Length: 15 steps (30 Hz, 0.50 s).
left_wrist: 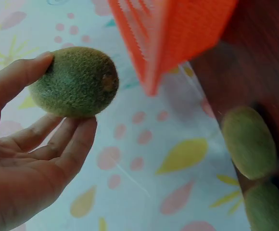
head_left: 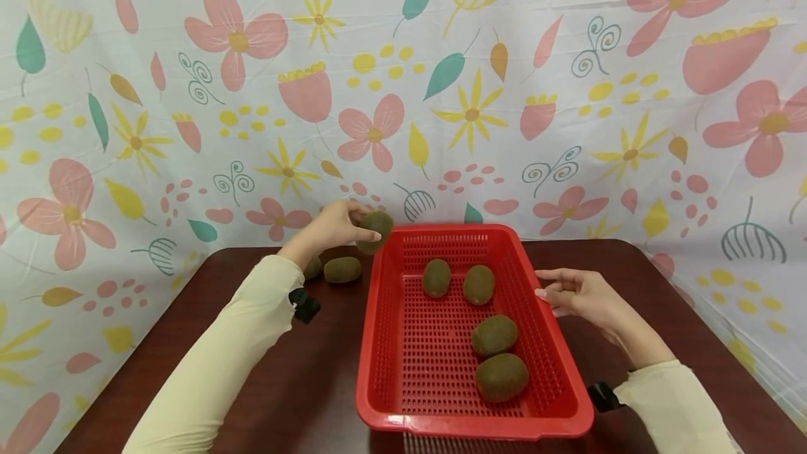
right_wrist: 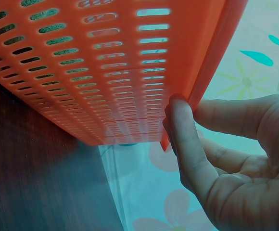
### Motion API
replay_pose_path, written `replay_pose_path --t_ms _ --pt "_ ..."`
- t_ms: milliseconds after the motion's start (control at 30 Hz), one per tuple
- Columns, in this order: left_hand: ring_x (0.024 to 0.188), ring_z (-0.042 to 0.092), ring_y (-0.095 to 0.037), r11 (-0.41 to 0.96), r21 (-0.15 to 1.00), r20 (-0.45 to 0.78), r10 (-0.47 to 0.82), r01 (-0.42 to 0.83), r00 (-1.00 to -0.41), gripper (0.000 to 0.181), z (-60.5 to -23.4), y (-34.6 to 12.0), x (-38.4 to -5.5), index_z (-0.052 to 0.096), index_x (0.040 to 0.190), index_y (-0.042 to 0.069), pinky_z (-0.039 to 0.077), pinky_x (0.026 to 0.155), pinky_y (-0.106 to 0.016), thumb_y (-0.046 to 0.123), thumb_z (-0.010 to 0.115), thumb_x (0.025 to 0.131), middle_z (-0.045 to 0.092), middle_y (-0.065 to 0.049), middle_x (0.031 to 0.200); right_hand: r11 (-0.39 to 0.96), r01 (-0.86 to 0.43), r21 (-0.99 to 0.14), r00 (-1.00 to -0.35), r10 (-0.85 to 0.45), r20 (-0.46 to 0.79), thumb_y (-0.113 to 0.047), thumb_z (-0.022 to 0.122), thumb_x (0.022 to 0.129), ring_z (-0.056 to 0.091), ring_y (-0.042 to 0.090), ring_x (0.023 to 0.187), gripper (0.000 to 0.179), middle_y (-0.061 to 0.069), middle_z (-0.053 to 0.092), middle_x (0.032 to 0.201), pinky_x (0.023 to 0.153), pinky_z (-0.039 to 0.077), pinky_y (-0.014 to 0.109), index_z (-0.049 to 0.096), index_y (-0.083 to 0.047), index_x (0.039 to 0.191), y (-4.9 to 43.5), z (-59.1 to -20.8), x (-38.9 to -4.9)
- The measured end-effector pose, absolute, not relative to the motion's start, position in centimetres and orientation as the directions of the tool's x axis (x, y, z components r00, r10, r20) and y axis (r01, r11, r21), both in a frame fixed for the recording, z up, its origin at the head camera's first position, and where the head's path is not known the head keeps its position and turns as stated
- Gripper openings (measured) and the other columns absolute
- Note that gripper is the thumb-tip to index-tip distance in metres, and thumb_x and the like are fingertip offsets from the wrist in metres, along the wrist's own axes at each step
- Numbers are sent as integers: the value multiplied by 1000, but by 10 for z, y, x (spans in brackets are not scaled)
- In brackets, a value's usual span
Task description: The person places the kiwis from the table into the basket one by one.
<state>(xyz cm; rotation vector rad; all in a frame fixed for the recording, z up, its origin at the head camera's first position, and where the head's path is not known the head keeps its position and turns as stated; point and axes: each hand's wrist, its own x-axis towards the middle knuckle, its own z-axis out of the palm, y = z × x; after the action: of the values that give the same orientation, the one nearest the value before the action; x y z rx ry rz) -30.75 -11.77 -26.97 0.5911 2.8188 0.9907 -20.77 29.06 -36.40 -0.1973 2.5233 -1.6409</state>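
Note:
My left hand (head_left: 330, 228) pinches a brown fuzzy kiwi (head_left: 376, 230) between thumb and fingertips, raised at the far left corner of a red plastic basket (head_left: 366, 370). The left wrist view shows this kiwi (left_wrist: 77, 82) held clear of the basket wall (left_wrist: 187, 33). Several kiwis lie inside the basket, among them one at the front (head_left: 502, 377). On the right side, my right hand (head_left: 583, 300) holds the basket's rim; in the right wrist view the thumb and bent fingers (right_wrist: 190, 144) grip its edge.
Two more kiwis rest on the dark wooden table (head_left: 296, 377) left of the basket: one in plain sight (head_left: 342, 270), the other (head_left: 312, 269) partly hidden by the left wrist. Behind the table hangs a flower-patterned cloth (head_left: 391, 125).

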Motion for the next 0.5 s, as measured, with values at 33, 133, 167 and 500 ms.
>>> replay_pose_path --t_ms 33,133,167,500 --pt "116 56 -31 708 631 18 393 316 -919 59 -267 -113 -308 56 132 0 49 92 -43 25 77 83 60 -18 126 404 -38 -914 -984 -174 -36 -22 67 92 69 23 83 62 16 67 101 74 57 39 42 10 139 291 -364 -207" --pt "120 53 -29 702 646 -23 411 300 -911 57 -259 -98 -307 57 131 3 46 97 -42 26 77 82 60 -15 127 402 -39 -915 -984 -176 -35 -22 67 92 68 23 82 63 17 67 101 74 57 39 41 10 139 291 -363 -207" --pt "119 54 -27 698 646 -29 427 309 -904 55 -257 -93 -307 60 129 3 46 97 -40 25 78 82 61 -14 126 400 -41 -916 -984 -178 -34 -21 67 92 68 23 82 63 17 67 101 74 58 39 41 11 139 291 -363 -207" --pt "69 61 -11 721 610 -154 514 328 -844 27 -256 -38 -310 72 100 -2 56 78 -32 19 78 82 60 3 69 399 -41 -916 -982 -184 -37 -20 66 93 67 21 82 61 16 67 103 73 58 38 40 11 139 290 -365 -209"
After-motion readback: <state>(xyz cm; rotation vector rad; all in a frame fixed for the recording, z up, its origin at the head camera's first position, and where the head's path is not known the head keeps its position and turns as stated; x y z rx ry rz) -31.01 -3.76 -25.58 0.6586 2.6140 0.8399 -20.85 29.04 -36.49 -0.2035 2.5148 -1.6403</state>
